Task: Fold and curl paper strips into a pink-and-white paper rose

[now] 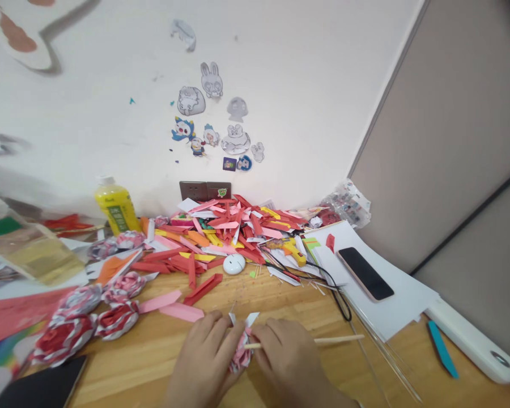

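Note:
Low in the middle of the head view, my left hand is closed around the left side of a pink-and-white folded paper flower. My right hand holds a thin wooden stick, which passes under its fingers. The stick's left tip rests against the flower. White paper ends poke up between my two hands. My fingers cover much of the flower, and its underside is hidden. Two pink folded strips lie just beyond my left hand.
A heap of red, pink and yellow folded paper strips lies along the wall. Finished paper flowers sit at left near a yellow bottle. A yellow glue gun with a black cord, a phone and white sheets are at right.

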Demonstrator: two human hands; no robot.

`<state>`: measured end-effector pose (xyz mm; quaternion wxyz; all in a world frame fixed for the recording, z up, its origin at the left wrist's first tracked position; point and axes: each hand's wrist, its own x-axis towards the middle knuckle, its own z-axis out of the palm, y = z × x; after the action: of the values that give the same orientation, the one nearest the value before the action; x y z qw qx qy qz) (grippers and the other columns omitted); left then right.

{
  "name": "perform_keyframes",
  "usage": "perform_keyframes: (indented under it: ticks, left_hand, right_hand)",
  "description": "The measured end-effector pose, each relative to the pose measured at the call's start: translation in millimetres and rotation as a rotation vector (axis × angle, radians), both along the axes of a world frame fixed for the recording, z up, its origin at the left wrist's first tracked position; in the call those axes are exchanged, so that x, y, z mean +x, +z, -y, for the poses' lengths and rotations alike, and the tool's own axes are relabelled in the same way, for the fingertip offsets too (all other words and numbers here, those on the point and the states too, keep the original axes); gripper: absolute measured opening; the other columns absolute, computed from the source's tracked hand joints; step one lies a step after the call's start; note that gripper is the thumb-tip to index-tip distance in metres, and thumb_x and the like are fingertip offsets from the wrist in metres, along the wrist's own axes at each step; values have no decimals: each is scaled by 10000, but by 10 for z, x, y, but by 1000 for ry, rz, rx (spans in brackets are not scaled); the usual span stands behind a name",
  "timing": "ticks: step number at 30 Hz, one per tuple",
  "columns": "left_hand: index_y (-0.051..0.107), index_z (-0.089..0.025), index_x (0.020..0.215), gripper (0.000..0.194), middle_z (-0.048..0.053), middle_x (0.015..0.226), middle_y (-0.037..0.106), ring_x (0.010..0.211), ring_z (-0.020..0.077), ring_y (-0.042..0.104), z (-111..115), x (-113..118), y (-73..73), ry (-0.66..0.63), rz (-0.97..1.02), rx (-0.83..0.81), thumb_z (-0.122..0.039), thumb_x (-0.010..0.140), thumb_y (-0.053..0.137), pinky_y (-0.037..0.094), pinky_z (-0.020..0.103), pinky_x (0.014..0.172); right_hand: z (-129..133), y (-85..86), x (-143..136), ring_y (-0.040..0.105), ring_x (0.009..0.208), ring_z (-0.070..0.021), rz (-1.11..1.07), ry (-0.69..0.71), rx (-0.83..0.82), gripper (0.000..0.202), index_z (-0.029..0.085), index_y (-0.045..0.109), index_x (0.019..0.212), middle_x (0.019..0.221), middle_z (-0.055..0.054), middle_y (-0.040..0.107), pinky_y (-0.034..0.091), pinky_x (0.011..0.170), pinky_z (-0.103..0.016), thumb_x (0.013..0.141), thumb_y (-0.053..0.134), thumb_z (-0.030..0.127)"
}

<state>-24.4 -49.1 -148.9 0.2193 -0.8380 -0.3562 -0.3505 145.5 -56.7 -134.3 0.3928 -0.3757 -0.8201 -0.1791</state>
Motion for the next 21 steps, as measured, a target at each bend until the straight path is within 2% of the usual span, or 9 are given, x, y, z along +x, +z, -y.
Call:
perform_keyframes:
  ticks: [4,12,16,21]
  left_hand:
    - [608,-137,963,216,89,827,644,817,236,556,-6,1,8,-1,-7,23,-244,902,431,471,362,718]
    - [605,-135,984,199,96,858,642,857,251,551,-6,-13,-25,1,-10,-5,-234,890,460,464,376,739]
    - [605,-141,1006,202,95,866,645,861,257,555,-6,-23,-71,9,-16,-19,-232,881,475,463,386,744]
    - [608,-127,1000,223,107,866,644,859,262,553,-6,-22,-71,1,-6,-3,-242,890,452,463,402,754]
  right_hand:
    - [-9,1,0,498,490,-167,-41,21,-50,381,191,550,771,577,-12,560,242,484,-300,982,233,176]
    - [-24,-33,8,520,499,-161,-64,18,-52,414,188,557,781,570,-6,560,257,487,-293,1009,213,215]
    - [-20,-45,10,505,482,-158,-57,29,-28,384,185,555,784,568,-1,550,249,480,-296,1005,242,203]
    - [-6,-71,2,474,472,-169,54,-30,14,307,182,544,764,571,-10,537,240,484,-301,962,315,134]
